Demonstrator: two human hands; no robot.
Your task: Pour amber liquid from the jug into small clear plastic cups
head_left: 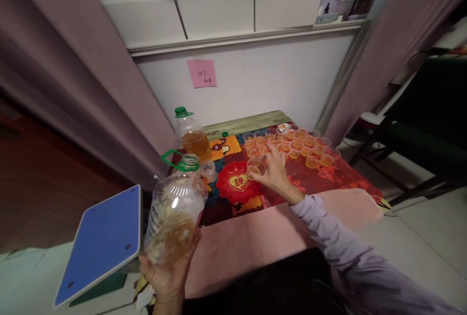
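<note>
My left hand (166, 273) is wrapped round the lower part of a large clear plastic jug (177, 213). The jug is uncapped, has a green handle ring at its neck and holds some amber liquid. My right hand (273, 171) grips a small clear plastic cup (256, 166) by its side, over the right edge of a red scalloped plate (237, 183). Several like cups (299, 142) with amber liquid stand close together just beyond that hand. Between the jug and the plate is another clear cup (207, 170), or a small stack; I cannot tell which.
A second jug (195, 142) with a green cap stands at the table's back left. Behind the plate lies a small green cap (225, 134). A blue board (105, 237) stands at the left, and a dark chair (430, 106) is to the right. A pink cloth (251, 242) covers the near edge.
</note>
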